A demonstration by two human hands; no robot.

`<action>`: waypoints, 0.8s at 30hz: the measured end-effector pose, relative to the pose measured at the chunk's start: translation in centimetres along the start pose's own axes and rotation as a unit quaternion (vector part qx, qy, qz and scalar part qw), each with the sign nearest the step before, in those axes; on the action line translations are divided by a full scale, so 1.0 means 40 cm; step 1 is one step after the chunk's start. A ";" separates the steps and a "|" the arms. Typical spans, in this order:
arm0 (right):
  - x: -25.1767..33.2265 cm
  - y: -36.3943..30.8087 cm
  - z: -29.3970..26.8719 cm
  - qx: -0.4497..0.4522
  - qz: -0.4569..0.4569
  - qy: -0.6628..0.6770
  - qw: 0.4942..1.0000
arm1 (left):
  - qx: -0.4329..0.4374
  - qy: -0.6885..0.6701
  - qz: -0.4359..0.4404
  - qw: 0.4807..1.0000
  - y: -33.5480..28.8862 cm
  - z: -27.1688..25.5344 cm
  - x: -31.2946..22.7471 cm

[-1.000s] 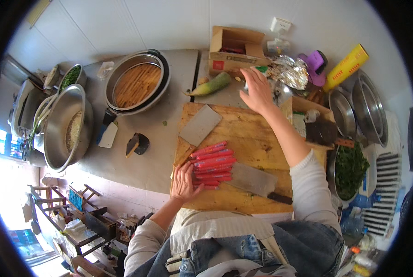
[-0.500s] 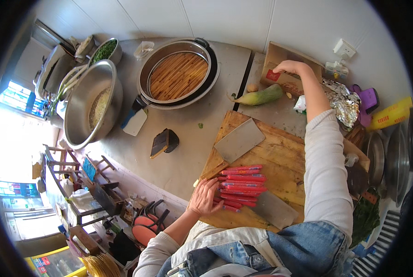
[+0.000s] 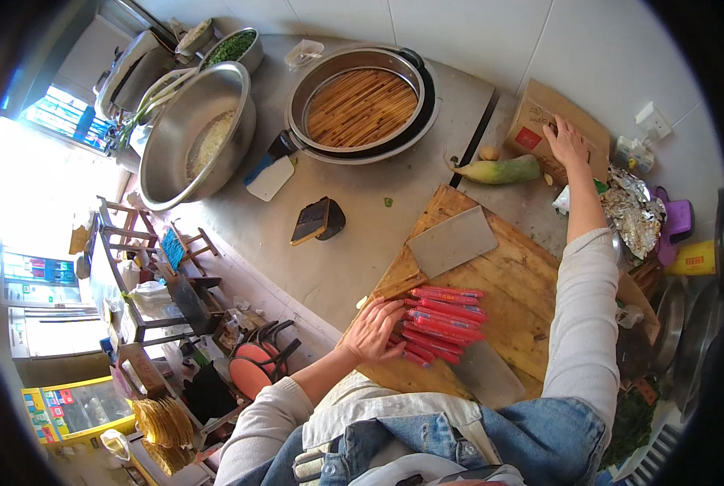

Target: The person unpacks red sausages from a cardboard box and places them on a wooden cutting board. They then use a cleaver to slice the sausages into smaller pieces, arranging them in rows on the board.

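My left hand (image 3: 373, 330) lies with its fingers out along the left ends of a row of several red-wrapped sausages (image 3: 447, 317), touching them. The sausages rest side by side on a wooden chopping board (image 3: 517, 279). Up at the back right, my right hand (image 3: 568, 144) has its fingers spread on a cardboard box (image 3: 538, 109) with a red label; it grips nothing that I can see. One wide rectangular blade (image 3: 453, 241) lies on the board beyond the sausages. A second blade (image 3: 488, 374) is partly covered by them.
Left of the box are a green-white radish (image 3: 500, 170) and crumpled foil (image 3: 633, 211) sits to its right. A steamer pot with a slatted bamboo mat (image 3: 362, 109), a large metal basin (image 3: 239, 89), a white scraper (image 3: 270, 178) and a dark block (image 3: 313, 220) stand on the metal counter.
My view has shifted, so the scene sits differently. My right hand's fingers, bent over the box's top edge before, now spread across the box, whose face shows more. My left hand stays beside the sausages.
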State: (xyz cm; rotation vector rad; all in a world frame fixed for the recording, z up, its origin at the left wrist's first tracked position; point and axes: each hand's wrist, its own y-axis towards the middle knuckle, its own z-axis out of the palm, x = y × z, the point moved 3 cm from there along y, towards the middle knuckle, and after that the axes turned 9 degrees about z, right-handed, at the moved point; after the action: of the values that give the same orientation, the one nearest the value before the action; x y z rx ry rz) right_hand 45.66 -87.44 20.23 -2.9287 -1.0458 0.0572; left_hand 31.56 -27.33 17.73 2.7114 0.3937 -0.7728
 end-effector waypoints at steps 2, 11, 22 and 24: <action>0.008 -0.019 -0.044 0.029 -0.018 0.024 0.999 | 0.002 0.001 0.006 1.000 0.000 -0.002 -0.001; -0.073 -0.680 -0.125 0.077 -0.152 0.550 0.818 | -0.017 0.024 0.027 0.999 -0.009 0.021 -0.002; -0.698 -1.263 -0.042 0.055 0.478 0.789 0.381 | -0.023 0.040 0.070 0.996 -0.012 0.035 -0.001; -0.775 -1.191 0.009 0.065 0.494 0.788 0.362 | -0.022 0.030 0.066 0.997 -0.019 0.038 -0.001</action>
State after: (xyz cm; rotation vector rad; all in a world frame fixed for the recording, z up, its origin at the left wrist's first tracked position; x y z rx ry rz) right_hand -8.46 -70.23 22.62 -1.3667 0.9364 -1.8517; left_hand 30.55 -27.16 16.37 2.6922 0.2399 -0.6411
